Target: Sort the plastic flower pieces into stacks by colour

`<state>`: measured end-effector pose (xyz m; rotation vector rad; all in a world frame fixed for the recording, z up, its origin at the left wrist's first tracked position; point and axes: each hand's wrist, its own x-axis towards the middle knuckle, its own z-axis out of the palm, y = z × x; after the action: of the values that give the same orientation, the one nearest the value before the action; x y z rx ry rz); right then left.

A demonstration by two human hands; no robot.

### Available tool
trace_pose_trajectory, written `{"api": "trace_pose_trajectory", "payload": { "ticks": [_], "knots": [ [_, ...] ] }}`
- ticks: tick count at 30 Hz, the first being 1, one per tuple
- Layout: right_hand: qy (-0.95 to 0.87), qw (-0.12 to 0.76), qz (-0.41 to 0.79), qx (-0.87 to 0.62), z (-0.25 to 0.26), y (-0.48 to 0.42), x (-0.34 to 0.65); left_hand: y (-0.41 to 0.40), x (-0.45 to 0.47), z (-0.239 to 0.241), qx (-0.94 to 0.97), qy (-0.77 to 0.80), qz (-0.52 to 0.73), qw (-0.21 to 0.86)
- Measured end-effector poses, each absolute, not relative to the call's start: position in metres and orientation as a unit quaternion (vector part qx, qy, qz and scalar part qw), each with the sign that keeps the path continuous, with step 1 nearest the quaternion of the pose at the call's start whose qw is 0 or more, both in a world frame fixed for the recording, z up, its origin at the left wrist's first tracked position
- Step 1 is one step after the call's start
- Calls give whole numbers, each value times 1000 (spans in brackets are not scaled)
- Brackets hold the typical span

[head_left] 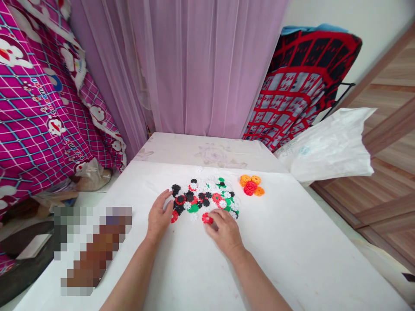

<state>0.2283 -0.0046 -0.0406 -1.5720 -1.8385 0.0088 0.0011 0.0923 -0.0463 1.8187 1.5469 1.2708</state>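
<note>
Notched plastic snowflake discs in white, black, red and green lie in a loose pile (207, 195) on the white table. At the pile's left edge is my left hand (158, 216), its thumb and fingers apart beside black and red discs. My right hand (225, 231) pinches a red snowflake disc (207, 218) at the pile's front edge. Right of the pile sits a flower shape (250, 188) made of joined discs, with a red middle and orange petals.
The table (292, 259) has a floral cover at its far end. A white plastic bag (330, 147) hangs at the right edge. A pixelated patch (97, 250) hides something at the left. Behind stand a purple curtain (201, 65) and a red-and-black cloth (292, 86).
</note>
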Motion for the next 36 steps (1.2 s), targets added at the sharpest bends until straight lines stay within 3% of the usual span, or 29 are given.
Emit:
{"api": "trace_pose_trajectory", "payload": {
  "ticks": [5, 14, 36],
  "knots": [
    [-679, 373, -41, -631, -34, 7, 244, 92, 0, -45, 657, 562, 455, 215],
    [-626, 323, -64, -707, -37, 24, 277, 92, 1, -45, 646, 567, 458, 228],
    [-606, 366, -118, -696, -51, 22, 291, 94, 0, -50, 648, 561, 459, 234]
  ]
}}
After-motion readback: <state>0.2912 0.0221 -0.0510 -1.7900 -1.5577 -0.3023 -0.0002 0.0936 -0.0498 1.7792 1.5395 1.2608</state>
